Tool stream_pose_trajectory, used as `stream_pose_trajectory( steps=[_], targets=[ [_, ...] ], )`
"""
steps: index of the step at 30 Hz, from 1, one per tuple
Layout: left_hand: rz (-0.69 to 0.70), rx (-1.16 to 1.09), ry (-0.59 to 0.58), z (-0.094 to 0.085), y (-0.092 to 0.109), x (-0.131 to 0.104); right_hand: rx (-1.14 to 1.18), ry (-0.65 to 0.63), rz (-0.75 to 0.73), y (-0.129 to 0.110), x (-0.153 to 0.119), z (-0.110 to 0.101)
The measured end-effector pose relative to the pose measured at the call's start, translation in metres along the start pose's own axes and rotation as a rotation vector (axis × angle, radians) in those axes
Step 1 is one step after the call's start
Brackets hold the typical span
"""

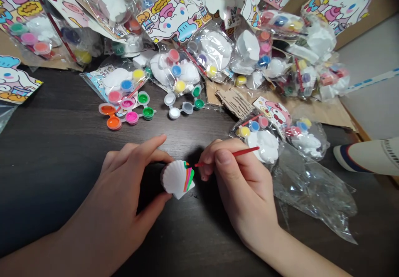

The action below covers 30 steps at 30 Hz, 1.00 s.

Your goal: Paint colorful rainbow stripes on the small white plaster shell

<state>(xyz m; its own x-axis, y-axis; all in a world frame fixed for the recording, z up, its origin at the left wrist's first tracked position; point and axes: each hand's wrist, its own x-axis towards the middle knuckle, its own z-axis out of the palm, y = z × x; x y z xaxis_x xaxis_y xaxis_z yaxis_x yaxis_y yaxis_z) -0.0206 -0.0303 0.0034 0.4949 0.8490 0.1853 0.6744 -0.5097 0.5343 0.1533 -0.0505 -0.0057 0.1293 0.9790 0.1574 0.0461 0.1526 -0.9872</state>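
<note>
The shell point(174, 179) sits just above or on the dark table point(77, 144), I can't tell which, right between the person's two hands. Its narrow hinge end points back toward the person and a touch to the right; the ribs fan out from there, so the rounded rim faces away and leans left. Stripes of orange, pink and green run along the ribs on its right side; the rest is white.

The left hand point(134, 181) is closed around the shell's left side, thumb near the hinge, a finger at the far rim, the index finger lifted clear. The right hand point(243, 181) pinches the brush point(246, 151) between thumb and fingers. The brush lies nearly crosswise, its red tail out to the right and slightly farther off, its dark bristles aimed left at the shell's upper right edge, where there's a green dab.

Beyond the hands stand open paint pots point(131, 117), and to the right a crumpled wrapper point(314, 189) lies near a cup point(368, 156).
</note>
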Motion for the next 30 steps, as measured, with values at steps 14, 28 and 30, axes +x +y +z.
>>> stream_pose_trajectory(
  steps=[14,28,30],
  targets=[
    [0.034,0.01,0.022,0.0019,-0.002,0.0,-0.012,-0.006,-0.01,-0.0002,-0.0014,-0.0015],
    [0.028,-0.013,0.01,0.0019,-0.0026,-0.0013,-0.015,-0.003,-0.02,-0.0006,-0.0004,-0.0011],
    [0.03,-0.013,0.01,0.0019,-0.0028,-0.0008,-0.024,-0.015,-0.018,-0.0007,-0.0002,-0.0009]
  ],
)
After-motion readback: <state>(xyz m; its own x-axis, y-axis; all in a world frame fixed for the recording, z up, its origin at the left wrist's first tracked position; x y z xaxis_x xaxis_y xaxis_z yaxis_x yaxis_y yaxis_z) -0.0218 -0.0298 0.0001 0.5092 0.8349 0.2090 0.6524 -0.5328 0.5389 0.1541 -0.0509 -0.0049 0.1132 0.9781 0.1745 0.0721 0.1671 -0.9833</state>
